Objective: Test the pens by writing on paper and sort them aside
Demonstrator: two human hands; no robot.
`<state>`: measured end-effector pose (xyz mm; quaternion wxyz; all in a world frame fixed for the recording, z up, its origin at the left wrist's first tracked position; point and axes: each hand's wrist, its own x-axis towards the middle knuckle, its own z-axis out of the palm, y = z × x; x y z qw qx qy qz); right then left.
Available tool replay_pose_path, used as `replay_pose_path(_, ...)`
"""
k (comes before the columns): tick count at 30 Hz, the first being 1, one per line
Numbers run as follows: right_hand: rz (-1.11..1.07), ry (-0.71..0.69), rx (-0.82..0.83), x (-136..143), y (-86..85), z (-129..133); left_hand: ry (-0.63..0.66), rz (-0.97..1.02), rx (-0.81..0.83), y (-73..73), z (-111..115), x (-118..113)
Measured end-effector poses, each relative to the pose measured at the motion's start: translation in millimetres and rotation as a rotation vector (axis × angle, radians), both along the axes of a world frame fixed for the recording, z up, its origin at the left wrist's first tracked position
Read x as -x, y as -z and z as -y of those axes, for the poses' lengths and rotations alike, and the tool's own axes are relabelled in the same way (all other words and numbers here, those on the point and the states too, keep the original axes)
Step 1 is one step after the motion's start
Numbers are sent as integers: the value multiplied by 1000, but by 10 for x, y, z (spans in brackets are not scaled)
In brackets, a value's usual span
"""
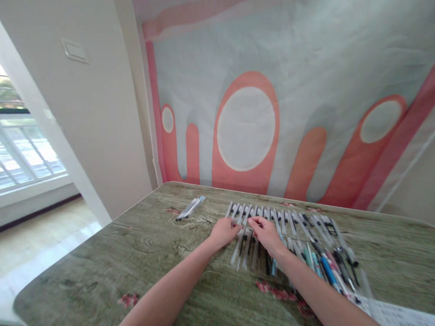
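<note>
My left hand is closed, its fingertips pinched over the left end of the rows of pens. Close beside it, my right hand pinches too, thumb against forefinger. A pale, slim piece shows between the two hands, too small to make out. Behind them runs a row of clear-barrelled pens with dark grips. A second row of clear and dark pens lies nearer to me, partly hidden by my right hand and forearm. To the right is a bunch of coloured pens, blue, green, pink and black.
Several white pens lie apart at the back left of the wood-patterned table. A printed white sheet is at the front right. A wall with a pink pattern rises behind the table's far edge.
</note>
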<state>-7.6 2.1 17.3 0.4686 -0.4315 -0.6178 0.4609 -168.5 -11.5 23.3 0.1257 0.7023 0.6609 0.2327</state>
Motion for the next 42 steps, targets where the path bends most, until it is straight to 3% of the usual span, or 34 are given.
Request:
replay_pose_path(9, -18, -35, -24, -5, -73, 34, 191, 196, 0, -123, 136, -171)
replay_pose_path(15, -6, -39, -67, -10, -76, 38, 216, 308, 48, -183, 131, -167)
replay_pose_path(25, 77, -25, -133, 9, -128, 14, 223, 265, -29, -255, 108, -103)
replay_pose_path(29, 136, 85, -183, -17, -169, -41, 256, 298, 43, -268, 93, -53)
replay_pose_path(32, 172, 144, -224, -92, -191, -122, 227, 450, 155, -229, 53, 40)
replay_pose_path(38, 493, -195, -448, -59, -195, -108, -68, 1172, 398, -24, -89, 266)
replay_pose_path(42, 749, -286, -571, 91, -181, -31, -108, 1264, 438, 65, -110, 302)
